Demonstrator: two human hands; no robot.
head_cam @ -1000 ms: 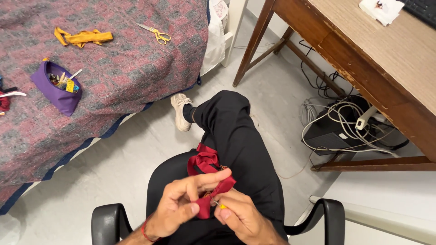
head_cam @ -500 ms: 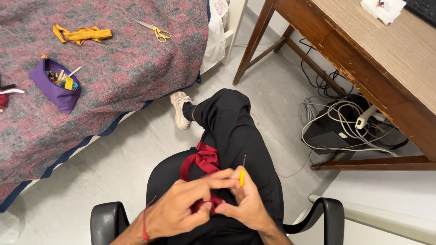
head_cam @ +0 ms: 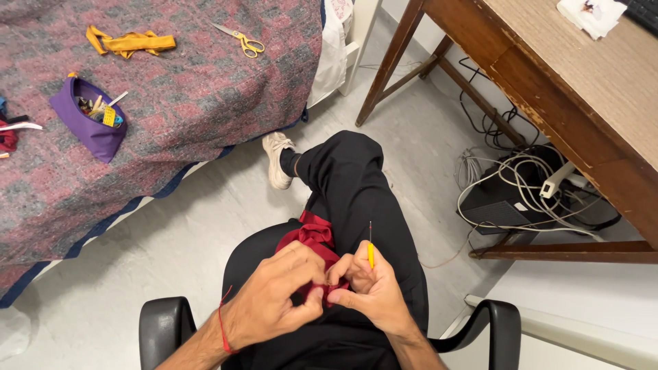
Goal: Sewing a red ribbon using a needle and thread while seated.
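I sit in a black chair with legs crossed, a red fabric piece (head_cam: 310, 238) lying on my lap. My left hand (head_cam: 274, 298) pinches the near end of the red fabric, a red thread band around its wrist. My right hand (head_cam: 370, 291) also grips the fabric and holds a thin tool with a yellow handle (head_cam: 371, 253), its metal tip pointing up. Both hands touch each other over my lap.
A bed with a patterned blanket (head_cam: 205, 89) lies at left, bearing a purple pouch (head_cam: 92, 127), a yellow fabric strip (head_cam: 130, 42) and yellow-handled scissors (head_cam: 240, 39). A wooden desk (head_cam: 582, 96) stands at right, with tangled cables (head_cam: 521, 185) beneath. Chair armrests (head_cam: 161, 329) flank me.
The hands have drawn lower and closer together over the lap. The yellow-handled tool now stands upright in my right hand, and more red fabric shows above the fingers.
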